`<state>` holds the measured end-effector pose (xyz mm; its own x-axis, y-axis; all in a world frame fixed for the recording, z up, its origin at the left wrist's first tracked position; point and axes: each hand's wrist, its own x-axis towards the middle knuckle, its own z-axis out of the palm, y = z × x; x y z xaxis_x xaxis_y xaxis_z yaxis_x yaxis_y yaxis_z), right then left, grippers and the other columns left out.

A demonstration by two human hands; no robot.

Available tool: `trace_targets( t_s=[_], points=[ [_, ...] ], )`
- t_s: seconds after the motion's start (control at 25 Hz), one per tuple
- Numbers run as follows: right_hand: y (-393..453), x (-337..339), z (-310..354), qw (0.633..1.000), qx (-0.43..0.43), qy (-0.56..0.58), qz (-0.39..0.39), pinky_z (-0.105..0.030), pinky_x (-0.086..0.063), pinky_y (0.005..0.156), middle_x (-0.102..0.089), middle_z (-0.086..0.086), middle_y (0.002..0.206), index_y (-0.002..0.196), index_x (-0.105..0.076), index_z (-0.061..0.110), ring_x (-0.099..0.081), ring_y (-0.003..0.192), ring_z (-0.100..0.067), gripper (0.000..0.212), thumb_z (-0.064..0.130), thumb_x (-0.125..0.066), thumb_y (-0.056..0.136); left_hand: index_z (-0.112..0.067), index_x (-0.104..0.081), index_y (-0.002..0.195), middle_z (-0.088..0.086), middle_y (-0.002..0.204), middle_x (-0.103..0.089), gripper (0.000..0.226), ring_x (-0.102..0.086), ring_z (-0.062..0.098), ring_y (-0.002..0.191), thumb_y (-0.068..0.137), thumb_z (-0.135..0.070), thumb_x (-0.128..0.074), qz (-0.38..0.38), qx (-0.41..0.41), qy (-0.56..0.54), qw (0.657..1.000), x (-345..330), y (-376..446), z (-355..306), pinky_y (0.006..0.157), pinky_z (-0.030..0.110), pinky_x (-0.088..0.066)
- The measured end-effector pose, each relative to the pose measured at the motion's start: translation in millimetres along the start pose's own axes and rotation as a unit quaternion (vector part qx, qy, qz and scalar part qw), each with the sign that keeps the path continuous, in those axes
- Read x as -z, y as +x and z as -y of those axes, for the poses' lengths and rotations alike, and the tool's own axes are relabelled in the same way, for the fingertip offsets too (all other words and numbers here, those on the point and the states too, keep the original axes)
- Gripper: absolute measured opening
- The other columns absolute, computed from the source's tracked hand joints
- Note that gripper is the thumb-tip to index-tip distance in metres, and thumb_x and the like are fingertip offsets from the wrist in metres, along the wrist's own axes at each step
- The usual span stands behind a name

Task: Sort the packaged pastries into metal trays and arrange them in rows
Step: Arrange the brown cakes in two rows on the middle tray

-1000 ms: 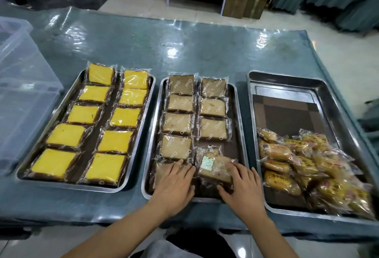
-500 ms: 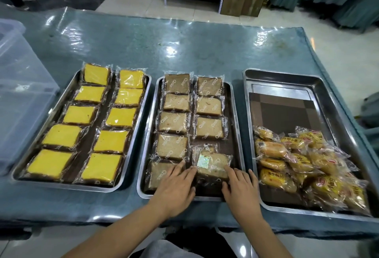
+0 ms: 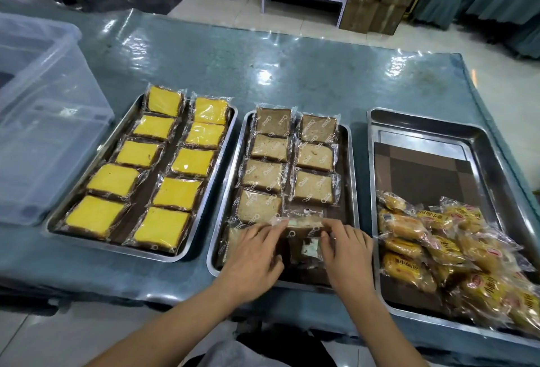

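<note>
Between both hands (image 3: 298, 247), wrapped brown pastry (image 3: 304, 225), pinched.

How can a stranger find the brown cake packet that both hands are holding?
Of three metal trays, take the middle tray. In its right row, nearest the person, the held packet sits between the left hand and right hand. Unlike its flat neighbours, it is tilted up.
</note>
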<state>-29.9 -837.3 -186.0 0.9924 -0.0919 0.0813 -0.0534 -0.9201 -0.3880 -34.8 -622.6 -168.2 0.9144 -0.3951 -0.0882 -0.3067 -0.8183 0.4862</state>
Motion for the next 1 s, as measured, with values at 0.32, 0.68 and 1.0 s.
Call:
trace_targets(
  t_s=[0.32,0.68,1.0],
  points=[
    [15,-1,27,0.997,0.008,0.059,0.04,-0.035,-0.034,0.094,-0.056,0.016,0.1,0.117,-0.058,0.033,-0.052,0.099,-0.012,0.02,0.039,-0.044,0.105,-0.028,-0.013,0.158,-0.004,0.137,-0.05,0.076,-0.036,0.012,0.123,0.095,-0.032,-0.056,-0.104,0.054,-0.044,0.992,10,-8,14,0.109,0.03,-0.033],
    [19,-25,67,0.987,0.015,0.069,0.147,-0.047,-0.032,0.113,-0.063,0.01,0.131,0.138,-0.052,0.034,-0.054,0.125,-0.013,0.04,0.047,-0.035,0.105,-0.028,-0.011,0.157,-0.002,0.125,-0.058,0.079,-0.045,0.017,0.117,0.094,-0.04,-0.057,-0.119,0.142,0.003,0.983,11,-22,41,0.107,0.037,-0.039],
    [10,-26,65,0.99,0.001,0.01,0.14,-0.044,-0.037,0.107,-0.065,0.01,0.124,0.139,-0.046,0.033,-0.055,0.121,-0.017,0.041,0.039,-0.053,0.099,-0.033,-0.019,0.154,0.006,0.163,-0.019,0.068,-0.019,0.026,0.148,0.096,-0.043,-0.053,-0.041,0.147,0.094,0.984,11,-27,52,0.123,0.044,-0.018]
  ],
)
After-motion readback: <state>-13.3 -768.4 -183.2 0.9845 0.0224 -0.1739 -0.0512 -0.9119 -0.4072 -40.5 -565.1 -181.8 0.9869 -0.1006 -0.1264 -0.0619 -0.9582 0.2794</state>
